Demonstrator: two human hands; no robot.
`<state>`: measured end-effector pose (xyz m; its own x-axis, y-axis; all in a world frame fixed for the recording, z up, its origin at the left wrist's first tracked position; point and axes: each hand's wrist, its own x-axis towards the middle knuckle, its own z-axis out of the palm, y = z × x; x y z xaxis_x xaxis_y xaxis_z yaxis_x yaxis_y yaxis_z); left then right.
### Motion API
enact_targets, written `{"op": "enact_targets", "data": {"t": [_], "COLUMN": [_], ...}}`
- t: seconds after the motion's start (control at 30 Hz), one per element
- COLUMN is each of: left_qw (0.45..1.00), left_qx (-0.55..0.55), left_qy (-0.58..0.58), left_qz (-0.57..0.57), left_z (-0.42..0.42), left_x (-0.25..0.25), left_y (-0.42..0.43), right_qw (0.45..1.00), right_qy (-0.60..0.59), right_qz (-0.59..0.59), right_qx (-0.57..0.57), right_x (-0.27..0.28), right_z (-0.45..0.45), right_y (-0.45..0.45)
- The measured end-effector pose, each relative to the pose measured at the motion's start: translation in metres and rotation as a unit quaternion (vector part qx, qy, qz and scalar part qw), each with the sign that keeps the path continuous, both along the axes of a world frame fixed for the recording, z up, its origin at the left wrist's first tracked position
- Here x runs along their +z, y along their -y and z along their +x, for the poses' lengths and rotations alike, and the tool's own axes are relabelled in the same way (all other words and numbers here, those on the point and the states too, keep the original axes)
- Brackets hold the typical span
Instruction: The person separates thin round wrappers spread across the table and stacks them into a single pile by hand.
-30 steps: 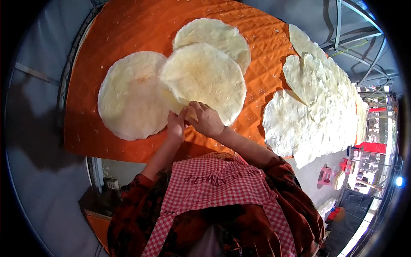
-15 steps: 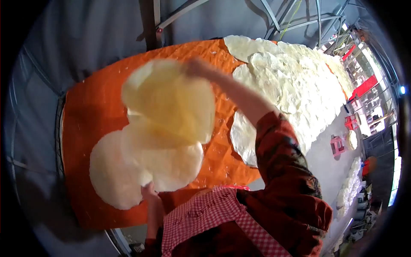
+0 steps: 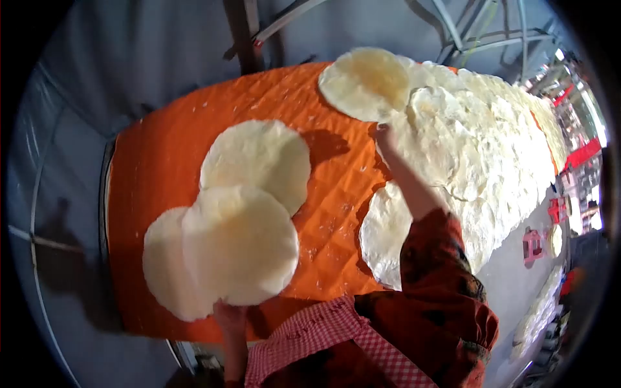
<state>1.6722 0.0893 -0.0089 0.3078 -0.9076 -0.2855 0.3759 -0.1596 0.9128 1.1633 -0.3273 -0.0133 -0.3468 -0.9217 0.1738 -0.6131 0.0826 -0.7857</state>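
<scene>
My right hand reaches out to the far right side and pinches the lower edge of a thin round sheet, which lies against the far left corner of the spread sheets. Near the front edge of the orange cloth, my left hand is at the bottom rim of another round sheet; its fingertips are hidden at that rim. That sheet overlaps one on the left and one behind it.
Many overlapping pale sheets cover the right side of the cloth. Metal frame bars and grey sheeting stand behind it. A pink stool is on the floor at the right.
My right hand has moved right with a lifted sheet, from above the left group to the spread sheets. My left hand remains near the front rim. The camera view has shifted.
</scene>
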Motion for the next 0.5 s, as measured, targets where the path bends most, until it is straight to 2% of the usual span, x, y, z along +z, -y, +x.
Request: {"op": "enact_targets", "data": {"t": [0.03,0.07,0.1,0.13,0.17,0.2,0.23,0.3,0.37,0.4,0.5], "left_qw": [0.994,0.978,0.918,0.879,0.914,0.916,0.913,0.94,0.945,0.96,0.969], "left_qx": [0.007,0.018,0.061,0.038,0.057,0.043,0.037,0.02,0.019,-0.02,-0.028], "left_qy": [-0.106,-0.209,-0.391,-0.472,-0.402,-0.397,-0.407,-0.34,-0.324,-0.277,-0.239], "left_qz": [-0.006,-0.007,-0.006,-0.058,-0.016,-0.018,-0.012,0.018,0.038,0.016,0.046], "left_z": [-0.004,-0.008,-0.009,-0.002,-0.004,0.004,0.0,0.008,0.013,0.012,0.011], "left_x": [0.009,0.017,0.021,0.013,0.015,0.0,0.016,0.015,-0.002,0.001,-0.015], "left_y": [0.004,0.007,0.013,0.01,0.012,0.014,0.022,0.025,0.024,0.022,0.023], "right_qw": [0.997,0.984,0.95,0.882,0.854,0.82,0.785,0.803,0.826,0.839,0.846], "right_qy": [0.011,0.023,0.127,0.194,0.15,0.104,0.054,-0.061,-0.061,-0.063,-0.164], "right_qz": [0.001,-0.052,0.064,0.105,0.121,0.128,0.131,-0.081,-0.007,0.027,-0.007], "right_qx": [0.077,0.17,0.278,0.416,0.484,0.548,0.603,0.588,0.561,0.54,0.507], "right_x": [-0.021,-0.045,0.016,-0.001,0.013,0.043,0.059,0.045,0.027,0.02,0.027], "right_z": [0.04,0.093,0.16,0.199,0.239,0.274,0.301,0.341,0.357,0.363,0.369], "right_y": [-0.027,-0.063,-0.126,-0.164,-0.211,-0.25,-0.276,-0.314,-0.317,-0.317,-0.295]}}
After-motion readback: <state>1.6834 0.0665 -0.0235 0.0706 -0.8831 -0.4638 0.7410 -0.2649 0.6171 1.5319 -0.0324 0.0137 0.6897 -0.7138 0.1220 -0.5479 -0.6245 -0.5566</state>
